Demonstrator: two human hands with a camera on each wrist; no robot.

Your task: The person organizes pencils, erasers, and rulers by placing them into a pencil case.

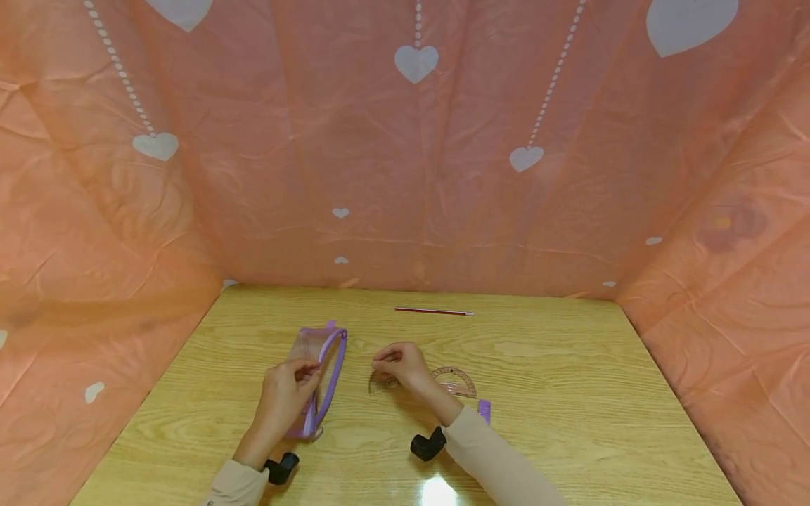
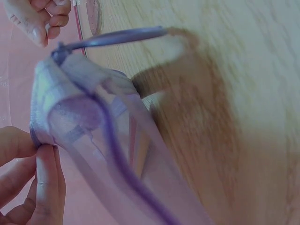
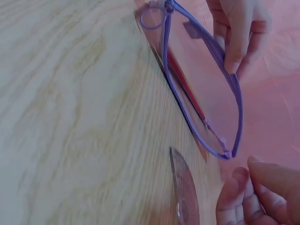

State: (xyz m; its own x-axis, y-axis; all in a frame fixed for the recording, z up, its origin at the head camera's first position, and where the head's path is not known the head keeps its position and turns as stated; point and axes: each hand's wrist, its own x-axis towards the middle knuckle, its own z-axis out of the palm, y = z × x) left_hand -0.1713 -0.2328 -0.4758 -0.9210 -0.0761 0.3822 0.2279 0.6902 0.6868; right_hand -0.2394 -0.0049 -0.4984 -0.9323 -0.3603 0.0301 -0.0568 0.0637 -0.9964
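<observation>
A translucent pencil pouch (image 1: 308, 344) with purple zip edging lies on the left of the table, its mouth gaping. My left hand (image 1: 281, 393) pinches the upper edge of that mouth between thumb and fingers. Inside show a red stick-shaped thing (image 3: 185, 84) and a pale one beside it. My right hand (image 1: 401, 365) hovers to the right of the pouch, fingers loosely curled with nothing seen between them. Below it lies a clear protractor (image 1: 375, 385), partly hidden by the hand. A second clear protractor (image 1: 465, 383) lies behind the right wrist.
A dark red pencil (image 1: 433, 310) with a white end lies toward the back of the wooden table (image 1: 569, 393). A purple flat strip (image 1: 484, 407) is partly covered by the right sleeve. Pink cloth (image 1: 405, 176) with hearts hangs around the back and sides.
</observation>
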